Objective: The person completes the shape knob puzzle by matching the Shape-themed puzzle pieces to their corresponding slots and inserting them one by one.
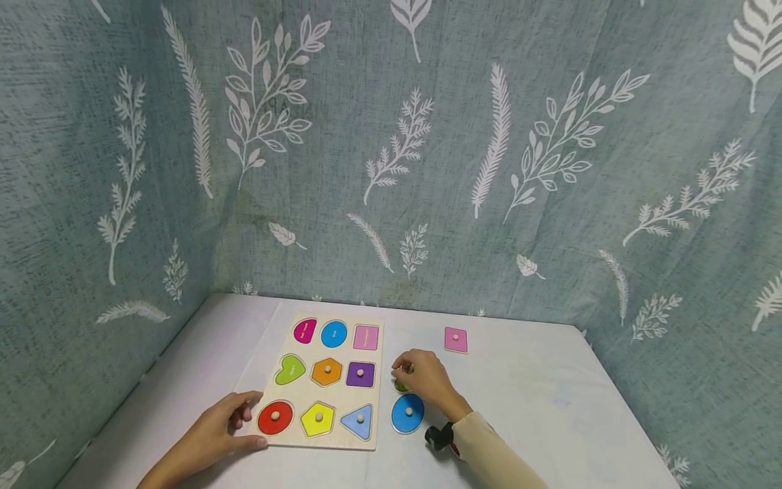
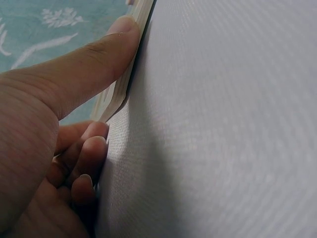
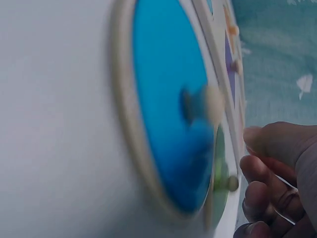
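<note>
A wooden shape puzzle board [image 1: 342, 438] lies on the table, and my left hand [image 1: 210, 431] holds its near-left corner. In the left wrist view, the thumb [image 2: 106, 52] presses along the board's edge [image 2: 116, 94] while the other fingers curl beside it. My right hand [image 1: 427, 377] hovers just right of the board, over a green piece [image 1: 401, 386] that it partly hides. The right wrist view shows the green piece's knob [image 3: 232, 183] apart from the loosely bent fingers. Nearer than the green piece lies a round blue piece [image 1: 403, 421] with a wooden knob.
A pink square piece [image 1: 451, 345] lies farther back on the right. Part of a red thing [image 1: 455, 449] shows below the right wrist, beside a dark wrist camera [image 1: 437, 438]. Several knobbed shapes sit in the board; its back row and heart recess [image 1: 290, 369] show printed bottoms.
</note>
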Action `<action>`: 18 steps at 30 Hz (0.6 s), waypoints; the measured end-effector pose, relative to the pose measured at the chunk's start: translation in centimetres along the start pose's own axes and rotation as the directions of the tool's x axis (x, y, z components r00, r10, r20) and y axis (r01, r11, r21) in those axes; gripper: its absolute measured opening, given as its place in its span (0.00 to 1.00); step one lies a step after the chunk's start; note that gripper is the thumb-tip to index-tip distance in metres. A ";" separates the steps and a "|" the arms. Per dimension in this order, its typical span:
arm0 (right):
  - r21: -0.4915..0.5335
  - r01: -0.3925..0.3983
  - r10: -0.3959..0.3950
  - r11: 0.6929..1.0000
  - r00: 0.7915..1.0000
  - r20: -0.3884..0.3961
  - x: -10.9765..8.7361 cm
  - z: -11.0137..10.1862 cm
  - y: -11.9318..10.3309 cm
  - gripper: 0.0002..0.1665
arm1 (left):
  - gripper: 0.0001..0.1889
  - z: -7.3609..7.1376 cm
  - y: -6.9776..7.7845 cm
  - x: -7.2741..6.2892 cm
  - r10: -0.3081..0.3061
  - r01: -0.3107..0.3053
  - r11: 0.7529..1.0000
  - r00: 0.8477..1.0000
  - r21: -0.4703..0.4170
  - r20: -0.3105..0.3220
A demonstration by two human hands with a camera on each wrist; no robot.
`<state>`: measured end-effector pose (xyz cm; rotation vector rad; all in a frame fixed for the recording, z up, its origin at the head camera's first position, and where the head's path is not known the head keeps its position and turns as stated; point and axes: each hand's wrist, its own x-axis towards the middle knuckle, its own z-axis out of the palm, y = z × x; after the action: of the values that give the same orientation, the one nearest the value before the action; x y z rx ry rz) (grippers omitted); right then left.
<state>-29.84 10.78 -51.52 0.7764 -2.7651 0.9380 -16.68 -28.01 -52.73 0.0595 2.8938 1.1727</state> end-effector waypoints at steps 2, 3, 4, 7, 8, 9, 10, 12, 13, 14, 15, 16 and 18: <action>0.007 -0.017 0.017 1.000 1.000 -0.003 -0.5 -0.3 0.6 0.03 | 0.46 0.0 0.0 0.0 0.002 -0.002 1.000 1.000 0.003 -0.002; 0.006 -0.023 0.023 1.000 1.000 -0.004 -0.7 -0.5 0.9 0.03 | 0.46 0.0 0.0 -0.1 0.003 -0.003 1.000 1.000 0.001 -0.002; 0.008 -0.027 0.027 1.000 1.000 -0.005 -0.8 -0.6 1.3 0.02 | 0.46 0.0 -0.1 -0.1 0.005 -0.005 1.000 1.000 0.003 -0.002; 0.016 -0.030 0.030 0.999 0.999 -0.010 -1.3 -1.0 2.0 0.03 | 0.46 -0.1 -0.1 -0.1 0.008 -0.008 1.000 1.000 -0.002 -0.002; 0.018 -0.028 0.028 0.999 1.000 -0.011 -1.5 -1.2 2.2 0.03 | 0.46 -0.1 -0.1 -0.1 0.011 -0.011 1.000 1.000 -0.002 -0.002; 0.020 -0.026 0.026 0.999 1.000 -0.009 -1.6 -1.3 2.4 0.03 | 0.46 -0.2 -0.1 -0.1 0.013 -0.013 1.000 1.000 -0.004 -0.002; 0.022 -0.026 0.026 0.999 1.000 -0.006 -1.7 -1.4 2.5 0.03 | 0.46 -0.2 -0.1 -0.1 0.015 -0.015 1.000 1.000 -0.004 -0.002; 0.027 -0.026 0.026 0.999 1.000 0.002 -1.9 -1.6 2.7 0.04 | 0.46 -0.2 -0.1 -0.1 0.023 -0.023 1.000 1.000 -0.007 -0.001; 0.027 -0.024 0.024 0.999 1.000 0.005 -2.0 -1.7 2.7 0.04 | 0.46 -0.2 -0.2 -0.1 0.027 -0.027 1.000 1.000 -0.007 -0.001; 0.029 -0.019 0.019 0.999 1.000 0.007 -2.1 -1.7 2.8 0.04 | 0.46 -0.2 -0.2 -0.1 0.033 -0.033 0.999 0.999 -0.007 0.000; 0.032 -0.014 0.014 0.999 1.000 0.008 -2.1 -1.8 2.8 0.04 | 0.46 -0.2 -0.2 -0.1 0.036 -0.036 0.999 0.999 -0.010 0.000; 0.031 -0.012 0.012 0.999 1.000 0.009 -2.2 -1.8 2.9 0.04 | 0.46 -0.2 -0.2 -0.1 0.038 -0.038 0.999 0.999 -0.011 0.001; 0.034 -0.007 0.007 0.999 1.000 0.009 -2.2 -1.8 3.0 0.04 | 0.45 -0.1 -0.3 -0.1 0.040 -0.040 0.999 0.999 -0.013 0.002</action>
<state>-29.50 14.85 -52.23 0.7784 -2.7678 0.9877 -16.57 -28.28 -52.83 0.1183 2.8966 1.1960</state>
